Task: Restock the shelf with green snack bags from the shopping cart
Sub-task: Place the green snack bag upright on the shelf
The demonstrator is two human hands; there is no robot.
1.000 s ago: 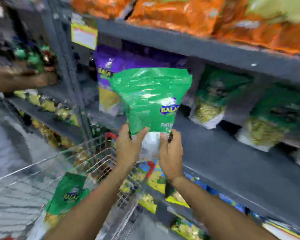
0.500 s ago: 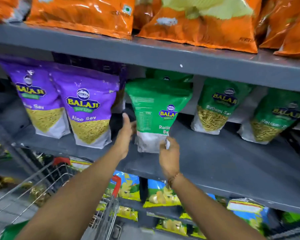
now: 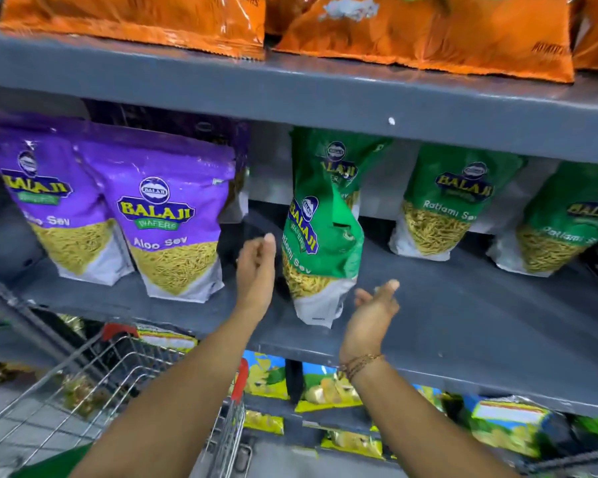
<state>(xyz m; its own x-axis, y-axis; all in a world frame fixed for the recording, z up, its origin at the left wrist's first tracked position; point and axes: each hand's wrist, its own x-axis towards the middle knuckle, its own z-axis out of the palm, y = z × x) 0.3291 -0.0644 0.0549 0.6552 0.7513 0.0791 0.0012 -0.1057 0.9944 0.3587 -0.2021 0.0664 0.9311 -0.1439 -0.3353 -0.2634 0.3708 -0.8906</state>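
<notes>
standing upright on the grey shelf (image 3: 463,305), near its front edge, between the purple aloo sev bags (image 3: 173,232) at left and more ratlami sev bags (image 3: 442,205) at right: green ratlami sev bag (image 3: 320,243). flanking it, both grips spread wide and holding nothing: left hand (image 3: 256,270), right hand (image 3: 372,313). sitting low at left, shopping cart (image 3: 118,374).

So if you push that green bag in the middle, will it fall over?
Probably, yes. The green bag stands tall on a narrow base near the shelf front edge and already looks twisted, so a nudge could tip it. Its crinkled top suggests soft, floppy film. Both the left hand and right hand hover open beside it.
</notes>
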